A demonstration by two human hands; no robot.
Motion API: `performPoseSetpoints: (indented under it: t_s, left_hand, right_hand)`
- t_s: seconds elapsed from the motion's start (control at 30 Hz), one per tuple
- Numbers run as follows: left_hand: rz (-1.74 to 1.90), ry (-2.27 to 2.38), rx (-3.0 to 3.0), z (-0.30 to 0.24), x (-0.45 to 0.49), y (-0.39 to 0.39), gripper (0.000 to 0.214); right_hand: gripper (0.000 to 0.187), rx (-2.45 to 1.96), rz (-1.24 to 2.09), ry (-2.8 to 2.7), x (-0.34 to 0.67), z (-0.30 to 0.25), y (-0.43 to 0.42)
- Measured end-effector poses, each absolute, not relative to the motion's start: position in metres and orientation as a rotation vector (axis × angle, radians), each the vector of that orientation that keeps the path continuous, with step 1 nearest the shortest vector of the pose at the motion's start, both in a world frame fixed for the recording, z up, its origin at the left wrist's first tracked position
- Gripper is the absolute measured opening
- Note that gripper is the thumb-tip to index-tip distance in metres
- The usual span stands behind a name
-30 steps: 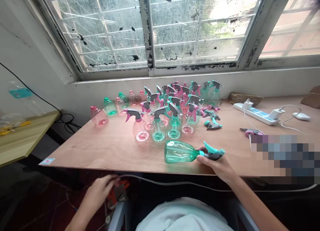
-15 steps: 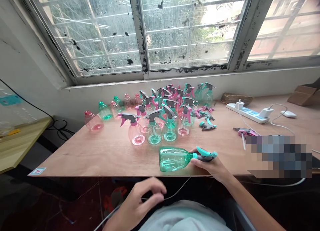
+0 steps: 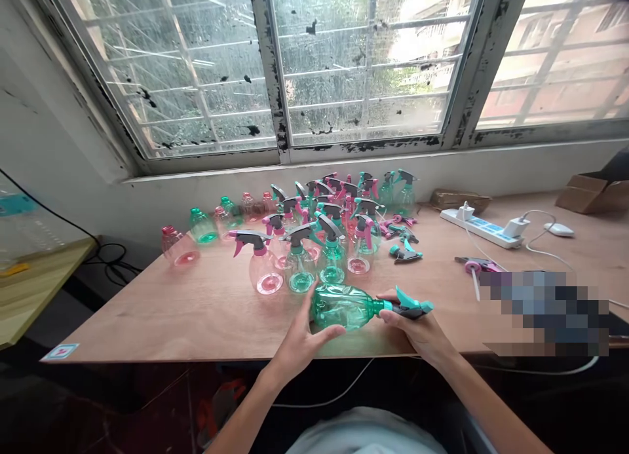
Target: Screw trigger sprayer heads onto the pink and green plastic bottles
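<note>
A clear green spray bottle (image 3: pixel 344 306) lies on its side in the air above the table's front edge, base to the left. My left hand (image 3: pixel 303 336) wraps round its base end, thumb along the lower side. At the neck, my right hand (image 3: pixel 420 335) grips the grey and teal trigger sprayer (image 3: pixel 413 307), which sits against the bottle's mouth. Whether the thread is fully tightened cannot be seen. Just behind stand several spray bottles with sprayers fitted, among them a pink one (image 3: pixel 265 270) and a green one (image 3: pixel 332 261).
Pink and green bottles without sprayers, such as a green one (image 3: pixel 202 226), stand at the back left. Loose trigger sprayers (image 3: pixel 405 252) lie right of the group. Farther right are a white power strip (image 3: pixel 484 228), a charger (image 3: pixel 559 230) and a cardboard box (image 3: pixel 587 192).
My left hand has risen from below the table edge and closed round the bottle's base. My right hand still holds the sprayer end, whose trigger has turned slightly upward.
</note>
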State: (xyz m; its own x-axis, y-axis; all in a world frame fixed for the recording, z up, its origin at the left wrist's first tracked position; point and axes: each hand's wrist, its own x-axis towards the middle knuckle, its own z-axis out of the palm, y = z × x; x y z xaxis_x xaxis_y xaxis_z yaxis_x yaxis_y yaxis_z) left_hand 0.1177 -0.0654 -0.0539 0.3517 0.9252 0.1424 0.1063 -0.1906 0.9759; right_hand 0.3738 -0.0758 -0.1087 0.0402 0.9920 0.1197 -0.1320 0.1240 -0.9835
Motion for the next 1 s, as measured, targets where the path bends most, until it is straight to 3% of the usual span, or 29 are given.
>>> performPoseSetpoints:
  t_s: [0.27, 0.4, 0.77, 1.0]
  left_hand:
    - [1.012, 0.832, 1.347, -0.065, 0.111, -0.062, 0.113]
    - [0.996, 0.817, 1.292, -0.069, 0.109, -0.060, 0.119]
    - [0.969, 0.839, 1.351, -0.058, 0.109, -0.060, 0.103]
    - [0.965, 0.739, 1.395, -0.058, 0.106, -0.061, 0.108]
  right_hand:
    - [0.052, -1.064, 1.266, -1.148, 0.371, -0.101, -0.077]
    - [0.042, -1.099, 1.232, -1.322, 0.368, -0.086, -0.082]
    - [0.043, -1.179, 1.070, -1.246, 0.362, -0.085, -0.087]
    - [0.044, -1.080, 1.285, -1.308, 0.362, -0.088, -0.083]
